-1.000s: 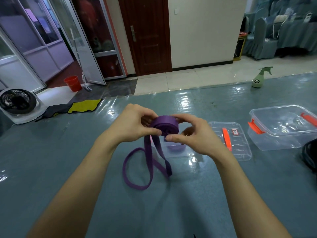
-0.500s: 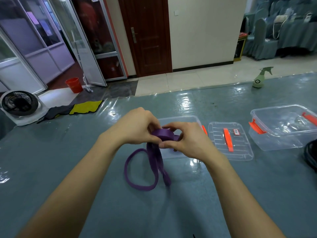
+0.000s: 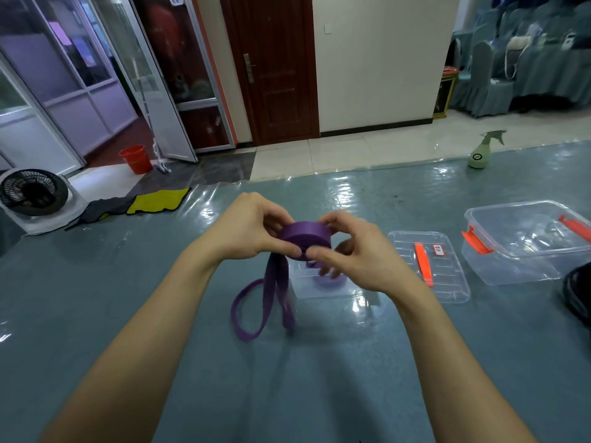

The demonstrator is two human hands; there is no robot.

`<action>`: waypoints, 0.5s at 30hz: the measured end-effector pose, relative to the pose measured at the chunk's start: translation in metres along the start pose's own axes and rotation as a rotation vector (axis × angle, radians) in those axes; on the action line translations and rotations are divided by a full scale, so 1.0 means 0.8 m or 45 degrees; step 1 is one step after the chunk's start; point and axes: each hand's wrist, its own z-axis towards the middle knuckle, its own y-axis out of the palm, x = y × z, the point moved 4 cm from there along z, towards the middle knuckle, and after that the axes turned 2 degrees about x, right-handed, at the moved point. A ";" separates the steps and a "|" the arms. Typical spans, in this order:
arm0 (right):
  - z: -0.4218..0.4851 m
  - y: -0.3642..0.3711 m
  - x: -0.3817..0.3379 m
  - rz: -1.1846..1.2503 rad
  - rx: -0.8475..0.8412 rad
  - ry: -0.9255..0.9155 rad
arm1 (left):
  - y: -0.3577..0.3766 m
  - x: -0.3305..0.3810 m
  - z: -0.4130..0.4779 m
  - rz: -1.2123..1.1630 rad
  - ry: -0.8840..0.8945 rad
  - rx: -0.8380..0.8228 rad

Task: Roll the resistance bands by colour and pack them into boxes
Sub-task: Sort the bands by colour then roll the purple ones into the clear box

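Both hands pinch the band (image 3: 303,236). The left hand (image 3: 246,228) clamps the coil's left edge between thumb and curled fingers. The right hand (image 3: 355,254) grips the right edge, thumb on the rim and fingers curled beneath. The coil is in the air just above the near box (image 3: 319,290), and its tail (image 3: 256,314) hangs down to the table (image 3: 319,394).

To roll it well, I judge that one hand should squeeze the flat faces so the layers cannot slide sideways while the other turns the coil. The doubled tail should feed in flat and untwisted under even, light pull. The loop lying on the table shows a good length is left to wind.

The band is a flat, matt purple strap, probably springy, so the coil is likely to unwind if the pinch loosens. The table wears a glossy, wrinkled clear film over grey-blue. The box is clear, hard plastic with rounded corners, and something purple shows through its wall. To its right lie a ribbed clear lid (image 3: 447,282) with an orange handle and a second box (image 3: 511,266) with orange clips.
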 end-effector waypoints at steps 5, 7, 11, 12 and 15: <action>0.006 0.015 -0.010 -0.495 0.035 -0.133 | 0.009 0.035 0.007 0.859 0.153 -0.096; 0.003 0.013 -0.008 -0.415 0.073 -0.152 | 0.004 0.031 0.006 0.723 0.114 -0.087; -0.002 -0.003 -0.006 -0.084 0.144 -0.135 | -0.005 0.008 -0.005 0.196 -0.033 -0.084; -0.002 -0.002 -0.005 -0.093 0.122 -0.119 | -0.005 0.007 -0.005 0.189 -0.035 -0.080; 0.003 0.012 -0.005 -0.344 0.008 -0.098 | 0.002 0.014 0.001 0.520 0.049 -0.090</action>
